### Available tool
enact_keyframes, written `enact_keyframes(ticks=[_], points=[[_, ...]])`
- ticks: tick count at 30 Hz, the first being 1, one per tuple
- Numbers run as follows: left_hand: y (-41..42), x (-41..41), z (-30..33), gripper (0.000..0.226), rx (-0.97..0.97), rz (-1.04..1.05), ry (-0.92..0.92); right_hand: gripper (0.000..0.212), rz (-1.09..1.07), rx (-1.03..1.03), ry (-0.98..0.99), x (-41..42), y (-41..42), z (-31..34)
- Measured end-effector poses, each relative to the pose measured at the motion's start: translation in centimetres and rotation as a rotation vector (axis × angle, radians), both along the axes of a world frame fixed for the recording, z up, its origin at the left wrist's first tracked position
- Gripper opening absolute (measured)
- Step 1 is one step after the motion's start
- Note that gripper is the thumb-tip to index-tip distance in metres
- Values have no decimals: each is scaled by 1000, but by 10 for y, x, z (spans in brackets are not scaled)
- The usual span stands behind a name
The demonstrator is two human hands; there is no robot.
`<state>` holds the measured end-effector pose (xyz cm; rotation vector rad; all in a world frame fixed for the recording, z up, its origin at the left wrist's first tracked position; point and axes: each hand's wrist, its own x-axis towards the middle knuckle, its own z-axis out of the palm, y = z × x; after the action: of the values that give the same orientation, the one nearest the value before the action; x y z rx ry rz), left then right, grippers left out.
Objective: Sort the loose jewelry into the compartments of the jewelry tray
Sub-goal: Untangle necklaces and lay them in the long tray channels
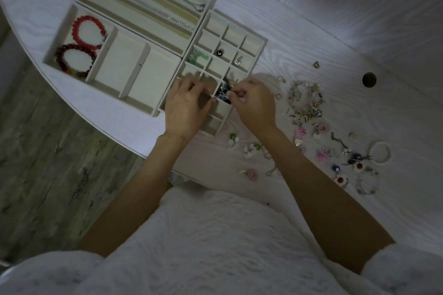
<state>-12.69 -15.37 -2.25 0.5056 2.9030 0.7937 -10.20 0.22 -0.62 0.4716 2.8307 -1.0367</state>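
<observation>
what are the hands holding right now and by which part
The right hand pinches a dark blue piece at its edge, over the grid tray. The left hand seems to touch the dividers; a hold cannot be told.

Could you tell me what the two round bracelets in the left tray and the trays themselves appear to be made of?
The red bracelet and dark red bracelet look like strung glossy beads, glass, stone or plastic; the dim light leaves it open. The left tray and grid tray seem covered in matte cream fabric, perhaps velvet, showing no shine.

White table [311,38]: trays [148,31], loose jewelry [309,108].
</observation>
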Motion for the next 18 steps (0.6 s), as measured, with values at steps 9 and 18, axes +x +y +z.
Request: enact_keyframes(ticks=[9, 18], points=[[2, 0, 1, 21, 20, -10, 9, 24, 73, 202, 5, -1, -3, 6], [6, -5, -2, 20, 40, -25, 25, 8, 233, 401, 196, 5, 10, 11]])
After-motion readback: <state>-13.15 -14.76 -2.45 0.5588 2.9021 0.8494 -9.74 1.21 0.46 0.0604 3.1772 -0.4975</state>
